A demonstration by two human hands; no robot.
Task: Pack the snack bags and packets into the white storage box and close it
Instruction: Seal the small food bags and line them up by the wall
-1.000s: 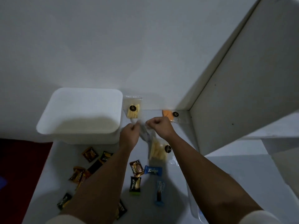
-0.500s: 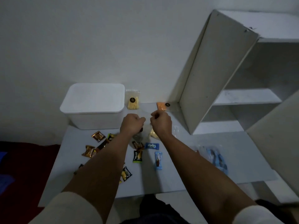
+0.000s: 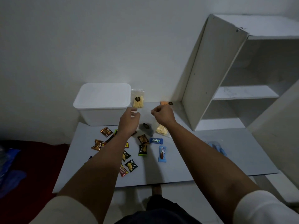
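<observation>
- The white storage box (image 3: 103, 104) sits lidded at the surface's (image 3: 202, 152) back left corner.
- Snack packets (image 3: 142, 150) lie scattered mid-surface: light, crinkly, likely slippery; pinch their edges.
- Left hand (image 3: 129, 121) hangs loosely open; right hand (image 3: 162, 114) is curled, its hold unclear.

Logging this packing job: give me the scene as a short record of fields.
box: white storage box, lid on, at the table's back left
left hand: open, holding nothing
right hand: fingers curled; contents unclear
bag of yellow sticks: beside the box, against the wall
small packets: scattered on the table, unpacked
</observation>
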